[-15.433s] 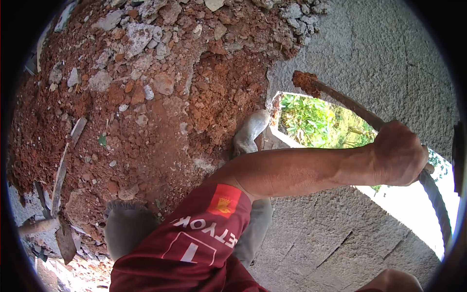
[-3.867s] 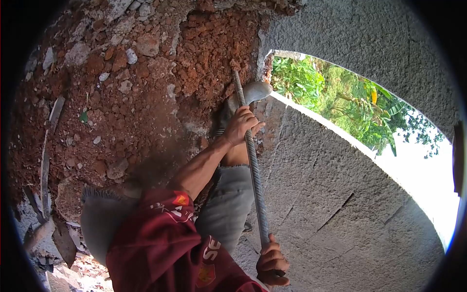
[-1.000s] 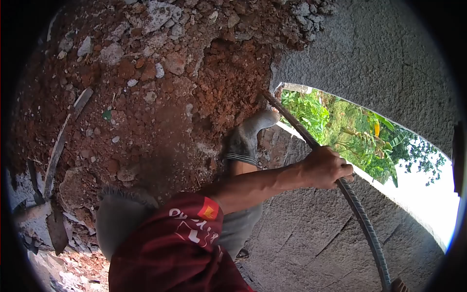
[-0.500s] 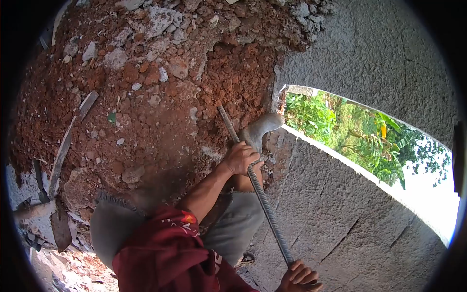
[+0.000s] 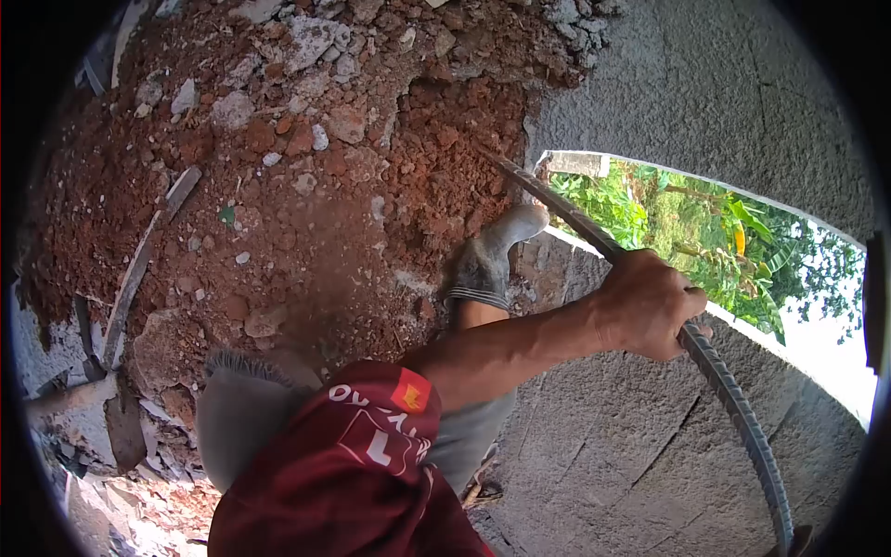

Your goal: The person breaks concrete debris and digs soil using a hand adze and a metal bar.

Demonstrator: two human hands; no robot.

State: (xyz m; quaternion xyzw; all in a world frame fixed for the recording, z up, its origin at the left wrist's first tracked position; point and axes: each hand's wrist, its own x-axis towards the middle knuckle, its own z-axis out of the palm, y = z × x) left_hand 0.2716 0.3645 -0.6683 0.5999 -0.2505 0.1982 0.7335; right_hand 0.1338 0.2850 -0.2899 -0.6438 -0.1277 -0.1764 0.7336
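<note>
My left hand point(image 5: 654, 304) is closed around a long ribbed steel bar point(image 5: 742, 408), its arm stretched across from the maroon sleeve point(image 5: 371, 436). The bar slants up and left, with its narrow far end over the dug-out red soil point(image 5: 450, 153) beside the wall. At the bar's lower end, a dark sliver of my right hand point(image 5: 800, 537) shows at the picture's edge, gripping it; most of that hand is hidden. Below the bar's far part, a foot in a grey sock point(image 5: 487, 255) rests on the ground by the wall opening.
A rough grey cement wall point(image 5: 603, 436) has an opening onto green plants point(image 5: 668, 218). Rubble and stones point(image 5: 316, 42) lie about the soil. On the left are a weathered wooden strip point(image 5: 135, 269) and a tool with a flat blade point(image 5: 121, 432).
The bar has swung right and away from the leg, its far end now nearer the wall. Both hands moved right with it, and the left arm has straightened.
</note>
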